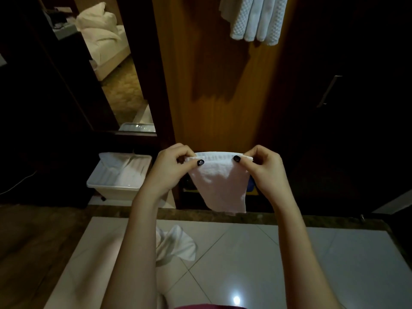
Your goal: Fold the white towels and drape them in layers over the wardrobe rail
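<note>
Tiled floor (245,253) under white towel (219,181), long axis vertical, hem pinched by left hand (171,166), right hand (265,168) fingers (245,162).

- held towel (219,181) was plain white
- hung towels (256,18) white, kinda waffle-textured
- thumbnails (200,162) were black
- wardrobe panel (211,85) orangey-brown wood
- floor tiles (256,264) pale grey

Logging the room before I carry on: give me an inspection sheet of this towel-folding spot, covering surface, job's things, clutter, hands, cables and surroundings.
Surface: glossy pale tiled floor.
Job's things: white towel held up; folded towels hanging above; more in the white bin.
Clutter: crumpled towel on the tiles.
Hands: left hand and right hand pinch the white towel's top edge.
Cables: one white cable, far left.
Surroundings: wooden wardrobe panel; mirror showing a bed.
</note>
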`<state>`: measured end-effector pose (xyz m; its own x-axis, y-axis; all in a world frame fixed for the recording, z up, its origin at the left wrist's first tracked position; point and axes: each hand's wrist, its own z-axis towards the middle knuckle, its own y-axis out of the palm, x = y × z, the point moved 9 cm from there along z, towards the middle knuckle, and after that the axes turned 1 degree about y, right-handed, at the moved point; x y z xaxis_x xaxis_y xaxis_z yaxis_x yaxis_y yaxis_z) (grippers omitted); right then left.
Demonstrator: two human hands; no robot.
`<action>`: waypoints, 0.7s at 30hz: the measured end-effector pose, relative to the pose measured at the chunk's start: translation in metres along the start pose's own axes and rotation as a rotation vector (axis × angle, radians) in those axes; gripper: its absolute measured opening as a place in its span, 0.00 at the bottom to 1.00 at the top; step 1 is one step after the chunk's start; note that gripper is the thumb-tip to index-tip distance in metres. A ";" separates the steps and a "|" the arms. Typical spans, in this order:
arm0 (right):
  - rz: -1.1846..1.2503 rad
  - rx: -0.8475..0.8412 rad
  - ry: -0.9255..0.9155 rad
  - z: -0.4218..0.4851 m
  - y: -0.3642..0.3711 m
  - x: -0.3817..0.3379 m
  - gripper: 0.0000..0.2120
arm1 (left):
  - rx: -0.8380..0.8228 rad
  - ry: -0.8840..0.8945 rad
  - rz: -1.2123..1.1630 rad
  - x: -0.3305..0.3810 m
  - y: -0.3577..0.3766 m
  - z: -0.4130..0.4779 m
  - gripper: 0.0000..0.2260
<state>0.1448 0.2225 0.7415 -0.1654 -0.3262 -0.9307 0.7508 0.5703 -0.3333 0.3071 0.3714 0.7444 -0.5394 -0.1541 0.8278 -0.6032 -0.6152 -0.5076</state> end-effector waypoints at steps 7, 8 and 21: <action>-0.057 -0.039 -0.029 -0.007 -0.007 -0.003 0.08 | 0.122 0.000 -0.048 0.004 0.003 0.002 0.08; -0.059 -0.027 -0.036 -0.006 -0.010 -0.003 0.08 | 0.123 -0.015 -0.052 0.003 0.004 0.004 0.12; -0.035 -0.143 0.051 -0.004 -0.018 -0.007 0.05 | -0.085 -0.060 -0.019 0.018 0.016 0.009 0.15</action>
<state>0.1302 0.2172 0.7538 -0.2245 -0.3111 -0.9235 0.6462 0.6618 -0.3801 0.2927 0.3520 0.7526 -0.4931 -0.1905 0.8488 -0.6620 -0.5508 -0.5082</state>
